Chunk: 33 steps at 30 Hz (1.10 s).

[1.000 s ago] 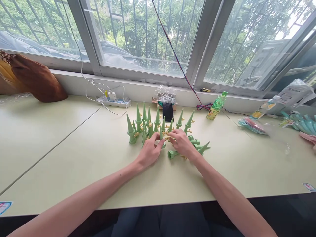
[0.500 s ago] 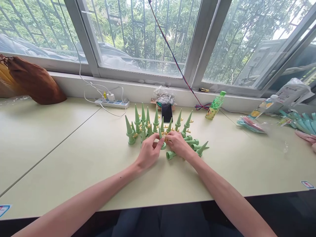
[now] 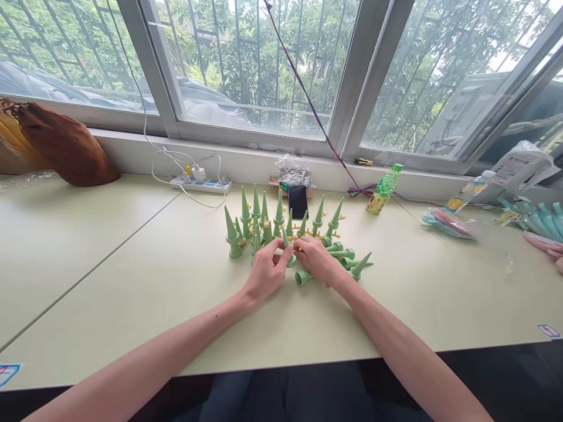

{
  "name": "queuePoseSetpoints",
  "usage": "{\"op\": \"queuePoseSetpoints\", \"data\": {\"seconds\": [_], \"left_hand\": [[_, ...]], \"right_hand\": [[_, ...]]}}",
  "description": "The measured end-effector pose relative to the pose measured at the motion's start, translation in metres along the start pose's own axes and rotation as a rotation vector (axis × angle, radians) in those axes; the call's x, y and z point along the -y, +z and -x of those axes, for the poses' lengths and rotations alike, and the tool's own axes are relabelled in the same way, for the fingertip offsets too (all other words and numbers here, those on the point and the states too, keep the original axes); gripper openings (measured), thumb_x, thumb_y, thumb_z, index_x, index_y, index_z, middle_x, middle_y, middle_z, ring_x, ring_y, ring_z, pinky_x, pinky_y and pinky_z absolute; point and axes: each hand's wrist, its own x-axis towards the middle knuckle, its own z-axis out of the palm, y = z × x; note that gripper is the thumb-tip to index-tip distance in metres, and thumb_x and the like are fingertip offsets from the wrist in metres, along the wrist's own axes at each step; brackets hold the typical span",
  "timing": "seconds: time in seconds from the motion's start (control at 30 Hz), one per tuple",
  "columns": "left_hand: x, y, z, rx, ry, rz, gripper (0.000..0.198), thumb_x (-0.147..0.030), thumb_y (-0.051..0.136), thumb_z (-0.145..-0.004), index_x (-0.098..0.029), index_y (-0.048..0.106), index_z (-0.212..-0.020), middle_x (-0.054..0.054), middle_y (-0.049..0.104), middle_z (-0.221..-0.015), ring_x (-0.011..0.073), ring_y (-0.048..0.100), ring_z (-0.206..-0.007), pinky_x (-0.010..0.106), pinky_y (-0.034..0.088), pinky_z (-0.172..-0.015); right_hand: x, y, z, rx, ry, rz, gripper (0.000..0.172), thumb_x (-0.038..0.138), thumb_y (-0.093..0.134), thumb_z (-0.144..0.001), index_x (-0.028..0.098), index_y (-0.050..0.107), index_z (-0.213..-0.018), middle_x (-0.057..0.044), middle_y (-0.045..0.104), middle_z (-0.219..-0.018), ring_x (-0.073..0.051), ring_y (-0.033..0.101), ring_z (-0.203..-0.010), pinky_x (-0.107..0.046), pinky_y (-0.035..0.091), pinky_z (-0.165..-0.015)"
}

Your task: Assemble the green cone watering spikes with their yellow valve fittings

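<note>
My left hand is closed around a green plant watering spike, its cone pointing up and its round collar showing below my fingers. My right hand is pinched at the right side of that spike, on a small yellow valve largely hidden by the fingertips. Behind my hands stands a group of similar green spikes, several with yellow valves sticking out sideways. By my right wrist, more green spikes lie on their sides, threaded sockets showing.
A black phone rests against a small box with clear wrap behind the spikes. A green-capped bottle stands to the right, near bundled cable. A power strip with white cords and a brown bag are on the left. Packaged items lie far right.
The view has shifted very slightly. Both hands stay at the same spike, with only a small movement of my right fingers.
</note>
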Motion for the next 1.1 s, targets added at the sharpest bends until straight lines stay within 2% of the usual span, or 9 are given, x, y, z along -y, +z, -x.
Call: {"op": "queuePoseSetpoints", "data": {"seconds": [0.2,0.3,0.4,0.5,0.77,1.1], "left_hand": [[0.001,0.000,-0.001,-0.006,-0.060,0.036,0.032,-0.051,0.051,-0.092,-0.021,0.047,-0.083,-0.008,0.044,-0.043,0.0105,0.044,-0.037,0.022,0.035,-0.045],[0.003,-0.001,-0.002,0.003,-0.095,0.077,0.032,-0.052,0.051,-0.092,-0.022,0.046,-0.083,-0.008,0.045,-0.043,0.0108,0.045,-0.035,0.022,0.035,-0.043],[0.006,0.000,-0.003,0.017,-0.123,0.147,0.033,-0.053,0.050,-0.092,-0.022,0.045,-0.083,-0.008,0.046,-0.043,0.0110,0.046,-0.035,0.022,0.035,-0.041],[0.009,0.001,-0.004,0.015,-0.135,0.204,0.034,-0.054,0.049,-0.092,-0.022,0.044,-0.082,-0.008,0.045,-0.042,0.0109,0.046,-0.034,0.022,0.035,-0.039],[0.005,0.001,-0.005,-0.026,-0.103,0.250,0.035,-0.052,0.049,-0.093,-0.022,0.036,-0.080,-0.009,0.047,-0.047,0.0103,0.049,-0.035,0.022,0.035,-0.038],[0.003,0.002,-0.005,-0.044,-0.100,0.289,0.032,-0.052,0.050,-0.093,-0.021,0.041,-0.086,-0.007,0.056,-0.052,0.0119,0.054,-0.037,0.023,0.038,-0.039]], "right_hand": [[0.001,-0.001,0.001,-0.091,0.007,-0.085,0.017,0.011,0.041,-0.095,0.018,0.052,-0.084,-0.004,0.058,-0.083,-0.016,0.052,-0.074,-0.030,0.043,-0.074],[0.004,-0.004,0.002,-0.229,0.012,-0.190,0.015,0.017,0.042,-0.097,0.019,0.053,-0.087,-0.004,0.059,-0.084,-0.017,0.054,-0.075,-0.029,0.045,-0.071],[0.011,-0.010,0.004,-0.399,0.006,-0.274,0.011,0.021,0.044,-0.097,0.020,0.054,-0.092,-0.004,0.060,-0.087,-0.017,0.058,-0.080,-0.030,0.047,-0.075],[0.020,-0.013,0.007,-0.483,0.016,-0.338,0.009,0.024,0.047,-0.097,0.021,0.055,-0.094,-0.004,0.062,-0.089,-0.017,0.061,-0.081,-0.031,0.051,-0.077],[0.032,-0.008,0.013,-0.482,-0.020,-0.432,0.007,0.026,0.051,-0.096,0.022,0.056,-0.098,-0.005,0.065,-0.090,-0.017,0.065,-0.081,-0.032,0.055,-0.078],[0.037,-0.010,0.015,-0.470,-0.021,-0.431,0.009,0.026,0.050,-0.096,0.022,0.057,-0.096,-0.005,0.067,-0.090,-0.017,0.064,-0.082,-0.032,0.053,-0.075]]}}
